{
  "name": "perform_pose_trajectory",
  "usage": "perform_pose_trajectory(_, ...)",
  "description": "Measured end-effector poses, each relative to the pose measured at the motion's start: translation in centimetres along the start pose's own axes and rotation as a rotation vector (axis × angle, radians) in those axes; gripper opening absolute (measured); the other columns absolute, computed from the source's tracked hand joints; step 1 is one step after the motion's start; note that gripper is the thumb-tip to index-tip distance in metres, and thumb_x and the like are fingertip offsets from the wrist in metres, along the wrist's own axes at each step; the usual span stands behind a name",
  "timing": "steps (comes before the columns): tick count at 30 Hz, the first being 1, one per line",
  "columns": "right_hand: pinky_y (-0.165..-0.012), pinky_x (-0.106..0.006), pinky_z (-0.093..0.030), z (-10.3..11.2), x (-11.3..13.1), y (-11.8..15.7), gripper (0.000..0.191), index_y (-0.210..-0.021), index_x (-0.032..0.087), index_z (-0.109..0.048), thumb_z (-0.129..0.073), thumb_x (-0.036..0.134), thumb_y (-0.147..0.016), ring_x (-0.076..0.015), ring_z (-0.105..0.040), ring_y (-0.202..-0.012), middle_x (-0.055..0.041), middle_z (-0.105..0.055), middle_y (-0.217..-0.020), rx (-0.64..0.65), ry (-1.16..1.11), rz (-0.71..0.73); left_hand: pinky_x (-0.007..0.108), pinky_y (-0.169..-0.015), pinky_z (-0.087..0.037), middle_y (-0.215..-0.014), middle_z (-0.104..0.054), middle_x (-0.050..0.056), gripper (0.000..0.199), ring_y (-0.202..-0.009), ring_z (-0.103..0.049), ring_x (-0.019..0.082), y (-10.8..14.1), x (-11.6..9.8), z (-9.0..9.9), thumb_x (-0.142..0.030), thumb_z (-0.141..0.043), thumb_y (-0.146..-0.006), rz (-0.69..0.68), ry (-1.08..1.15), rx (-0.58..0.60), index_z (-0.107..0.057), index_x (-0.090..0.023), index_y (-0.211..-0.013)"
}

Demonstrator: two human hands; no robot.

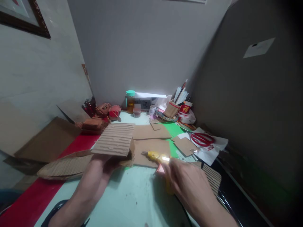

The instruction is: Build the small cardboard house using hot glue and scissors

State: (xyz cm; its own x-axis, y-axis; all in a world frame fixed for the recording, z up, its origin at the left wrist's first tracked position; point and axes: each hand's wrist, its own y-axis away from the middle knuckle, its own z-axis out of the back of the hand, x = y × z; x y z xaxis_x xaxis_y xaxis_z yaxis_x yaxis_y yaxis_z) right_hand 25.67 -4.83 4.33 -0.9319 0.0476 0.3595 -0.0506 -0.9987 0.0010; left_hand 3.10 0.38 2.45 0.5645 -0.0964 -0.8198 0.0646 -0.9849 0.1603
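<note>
My left hand (pixel 105 162) holds up a small cardboard box (pixel 115 138) whose top panel is ribbed, corrugated cardboard. The fingers are closed beneath it and mostly hidden by the panel. A yellow glue gun (pixel 155 156) is gripped in my right hand (pixel 178 176), its nozzle pointing left toward the box, with a gap between them. From its handle a dark cord runs down to the table's front. Under and behind the glue gun lie flat cardboard sheets (pixel 151 146). To the left of the box rests a long, curved, ribbed cardboard piece (pixel 68 165).
Red-handled scissors (pixel 202 139) lie on white paper at the right, beside a cardboard square (pixel 186 146). Farther back stand a green-lidded bottle (pixel 130 102) and a cardboard holder (pixel 172 109) with sticks. Brown and red model pieces (pixel 103 109) sit at the back left.
</note>
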Motion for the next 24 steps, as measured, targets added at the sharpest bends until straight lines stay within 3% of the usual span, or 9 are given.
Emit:
perform_pose_trajectory(4,-0.067,-0.032,-0.042,1.6,2.8,-0.2,0.036,-0.122,0.024,-0.052,-0.040,0.052,-0.103,-0.0233,-0.065,-0.075,-0.0041,-0.071,-0.091,0.000,-0.272,0.217,0.031,-0.082,-0.065,-0.115,-0.077,0.001,0.037,-0.105,-0.070,0.026,0.1,0.4,-0.2,-0.023,-0.074,-0.082,-0.004,-0.033,0.091,-0.071,-0.026,-0.119)
perform_pose_trajectory(7,-0.069,-0.034,-0.043,1.9,4.4,-1.4,0.053,-0.144,0.020,-0.043,-0.056,0.043,-0.097,-0.0236,-0.062,-0.079,-0.0051,-0.069,-0.098,-0.054,-0.434,0.379,0.031,-0.079,-0.065,-0.118,-0.076,0.002,0.036,-0.107,-0.070,0.027,0.2,0.6,-0.4,-0.022,-0.071,-0.085,-0.009,-0.064,0.132,-0.071,-0.027,-0.121)
perform_pose_trajectory(12,-0.066,-0.030,-0.041,1.8,5.3,-3.6,0.033,-0.126,0.017,-0.058,-0.056,0.021,-0.093,-0.0187,-0.060,-0.072,-0.0016,-0.068,-0.084,0.020,-0.539,0.446,0.032,-0.084,-0.066,-0.122,-0.074,0.002,0.048,-0.108,-0.071,0.026,0.5,0.8,-0.5,-0.017,-0.073,-0.084,-0.013,-0.082,0.150,-0.066,-0.032,-0.128)
perform_pose_trajectory(19,-0.067,-0.031,-0.046,1.1,4.1,-5.5,0.045,-0.133,0.014,-0.055,-0.055,0.042,-0.097,-0.0196,-0.060,-0.077,-0.0041,-0.067,-0.086,0.100,-0.686,0.380,0.034,-0.084,-0.067,-0.132,-0.070,0.002,0.062,-0.115,-0.070,0.028,0.5,0.7,-0.2,-0.013,-0.073,-0.082,0.031,-0.095,0.184,-0.059,-0.038,-0.136)
perform_pose_trajectory(24,-0.060,-0.028,-0.044,0.5,3.9,-5.5,0.041,-0.128,0.017,-0.054,-0.054,0.045,-0.097,-0.0147,-0.057,-0.063,-0.0004,-0.064,-0.081,0.169,-0.757,0.359,0.031,-0.090,-0.064,-0.133,-0.069,0.001,0.062,-0.120,-0.067,0.027,0.5,0.8,-0.1,-0.015,-0.076,-0.081,0.052,-0.091,0.203,-0.058,-0.038,-0.136)
